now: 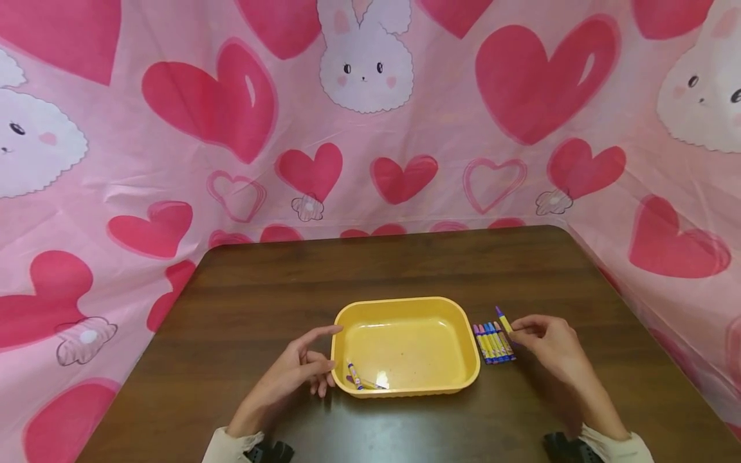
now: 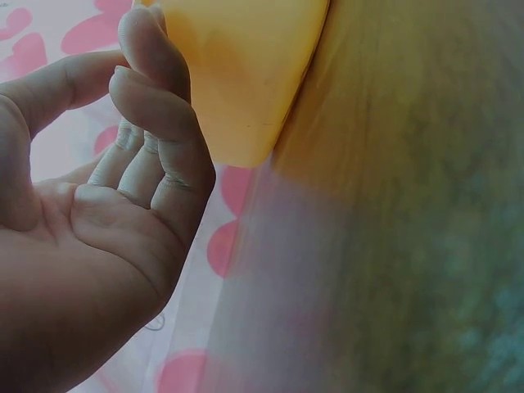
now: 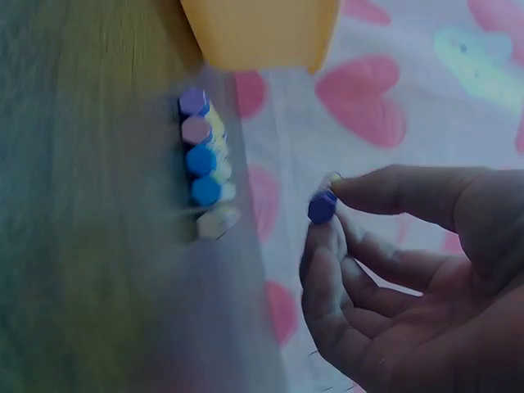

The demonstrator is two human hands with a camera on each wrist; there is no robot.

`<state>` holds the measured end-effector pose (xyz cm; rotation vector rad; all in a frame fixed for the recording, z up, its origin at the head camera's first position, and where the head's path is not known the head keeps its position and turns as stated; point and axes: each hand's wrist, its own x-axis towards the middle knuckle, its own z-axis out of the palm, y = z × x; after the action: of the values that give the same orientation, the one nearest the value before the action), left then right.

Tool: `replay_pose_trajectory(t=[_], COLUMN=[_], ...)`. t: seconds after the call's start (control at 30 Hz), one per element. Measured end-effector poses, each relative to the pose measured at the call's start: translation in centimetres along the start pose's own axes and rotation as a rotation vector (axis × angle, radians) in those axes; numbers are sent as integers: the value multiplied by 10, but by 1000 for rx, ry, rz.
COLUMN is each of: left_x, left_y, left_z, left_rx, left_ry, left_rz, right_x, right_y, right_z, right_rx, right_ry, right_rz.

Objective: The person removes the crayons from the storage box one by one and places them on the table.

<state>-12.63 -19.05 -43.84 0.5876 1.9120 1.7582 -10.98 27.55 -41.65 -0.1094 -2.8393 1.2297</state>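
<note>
My right hand (image 1: 550,341) pinches a yellow-wrapped crayon (image 1: 503,319) with a blue-purple tip between thumb and fingers. The right wrist view shows that crayon's dark purple six-sided end (image 3: 322,207). Just left of this hand, several crayons (image 1: 494,343) lie side by side in a row on the table, with ends of different colours. The left hand (image 1: 298,366) touches the left side of a yellow tray (image 1: 402,391) with spread thumb and forefinger, its other fingers loosely bent. Two crayons (image 1: 355,376) lie in the tray's near left corner, one partly across the other.
The dark wooden table (image 1: 278,276) has rounded far corners. Behind it and at both sides hangs a pink cloth (image 1: 359,135) printed with hearts and rabbits. The crayon row lies close against the tray's right side.
</note>
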Motion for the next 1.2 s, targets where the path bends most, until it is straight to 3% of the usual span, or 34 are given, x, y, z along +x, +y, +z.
replay_pose_trajectory(t=[0.13,0.23,0.43,1.2], left_x=[0,1,2,1], left_y=[0,0,1,2], left_z=[1,2,3,3], left_rx=[-7,-9,-10,8], left_ry=[2,8,24,26], left_rz=[-6,-19,-47,-30], right_x=[3,4,4,1], right_y=[15,21,25,20], right_z=[0,1,2,6], right_rx=[77,80,6,-90], right_ry=[-91,-113,-102,-66], right_rz=[63,76,90,88])
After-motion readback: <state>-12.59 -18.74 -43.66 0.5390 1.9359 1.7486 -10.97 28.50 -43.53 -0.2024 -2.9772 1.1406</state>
